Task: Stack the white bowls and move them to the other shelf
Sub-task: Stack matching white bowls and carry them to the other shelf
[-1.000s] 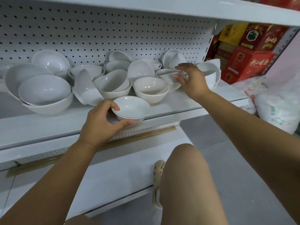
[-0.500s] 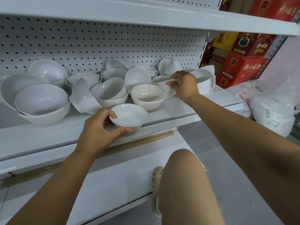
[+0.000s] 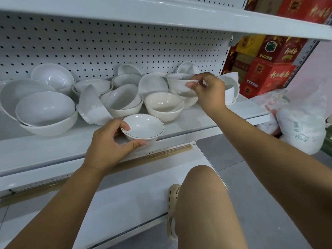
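On the middle shelf (image 3: 206,119), white steel with a pegboard back (image 3: 107,51), sit the bowls. One shelf above (image 3: 161,15), one lower shelf (image 3: 125,203) at 6 o'clock, bare. Grey floor (image 3: 260,203) at 4 o'clock. Stacked red boxes (image 3: 265,76) at 2 o'clock, white plastic bags (image 3: 301,133) at 3 o'clock.

Count: roughly nineteen white bowls on that shelf, loose and tilted, several nested in pairs; overlaps block an exact number. One lies mouth-down at 10 o'clock (image 3: 91,106). One cream bowl (image 3: 163,106) sits upright at centre.

Your left hand (image 3: 109,141) grips a small line-rimmed bowl (image 3: 143,128) at the shelf's front edge, index finger over the rim, thumb on the near wall; the bowl is upright. Your right hand (image 3: 208,90), at 1 o'clock, pinches the rim of a second bowl (image 3: 179,83) between thumb and fingers, wrist bent, bowl held over another one beneath. Both forearms reach in from the bottom corners. Your knee (image 3: 201,186) is up at 6 o'clock, with a pale shoe (image 3: 173,194) beside it.
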Action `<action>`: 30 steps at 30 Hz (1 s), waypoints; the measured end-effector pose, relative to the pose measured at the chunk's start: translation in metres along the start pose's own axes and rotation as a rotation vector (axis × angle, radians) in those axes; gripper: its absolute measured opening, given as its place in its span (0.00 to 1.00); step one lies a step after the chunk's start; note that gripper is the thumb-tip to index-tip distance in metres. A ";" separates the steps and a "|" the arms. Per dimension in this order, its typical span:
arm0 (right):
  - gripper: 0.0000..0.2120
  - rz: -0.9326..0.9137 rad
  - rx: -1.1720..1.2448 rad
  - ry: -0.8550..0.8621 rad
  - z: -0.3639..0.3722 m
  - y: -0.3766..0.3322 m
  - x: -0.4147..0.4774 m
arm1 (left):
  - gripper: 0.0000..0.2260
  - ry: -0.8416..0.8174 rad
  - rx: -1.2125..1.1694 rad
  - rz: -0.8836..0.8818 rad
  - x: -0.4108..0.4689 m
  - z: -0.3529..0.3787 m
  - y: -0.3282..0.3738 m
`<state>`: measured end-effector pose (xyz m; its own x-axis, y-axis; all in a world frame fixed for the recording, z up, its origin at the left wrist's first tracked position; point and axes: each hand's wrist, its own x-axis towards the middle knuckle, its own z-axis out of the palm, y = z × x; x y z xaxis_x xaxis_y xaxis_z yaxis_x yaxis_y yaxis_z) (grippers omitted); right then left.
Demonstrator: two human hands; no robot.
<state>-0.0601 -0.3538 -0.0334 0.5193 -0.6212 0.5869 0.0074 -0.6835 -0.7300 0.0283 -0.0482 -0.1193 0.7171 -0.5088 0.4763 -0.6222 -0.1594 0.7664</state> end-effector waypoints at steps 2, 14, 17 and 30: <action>0.06 -0.044 0.096 0.009 -0.001 -0.009 -0.012 | 0.32 0.000 -0.017 -0.014 -0.001 0.000 0.002; 0.11 -0.092 0.494 -0.184 0.008 -0.046 -0.109 | 0.29 -0.022 -0.154 -0.091 -0.002 -0.002 0.013; 0.09 -0.157 0.408 -0.233 0.014 -0.041 -0.121 | 0.32 -0.023 -0.187 -0.072 -0.002 -0.003 0.015; 0.07 -0.209 0.348 -0.258 0.033 -0.034 -0.130 | 0.37 -0.024 -0.207 -0.049 -0.001 -0.002 0.012</action>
<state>-0.0996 -0.2370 -0.0967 0.6709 -0.3387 0.6597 0.3969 -0.5875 -0.7052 0.0207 -0.0481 -0.1096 0.7355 -0.5251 0.4281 -0.5073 -0.0080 0.8617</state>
